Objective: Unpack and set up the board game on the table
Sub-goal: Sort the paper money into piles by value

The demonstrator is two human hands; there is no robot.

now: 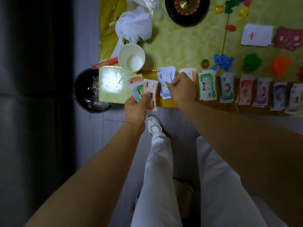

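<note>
At tabletop's [180,46] 6 o'clock edge, my left grip [136,107] holds fanned notes [141,89], right grip [182,90] pinches a blue note [164,86]; a nudge could tip the piles [207,86] off.

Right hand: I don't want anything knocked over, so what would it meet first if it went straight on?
The right hand points left and slightly away. First in line is the blue note that it pinches. Beyond that, likely the paper cup, but depth is unclear.

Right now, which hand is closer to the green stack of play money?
Right. The right hand sits just left of the green stack, pinching a blue note; the left hand holds a fan of notes farther left.
</note>
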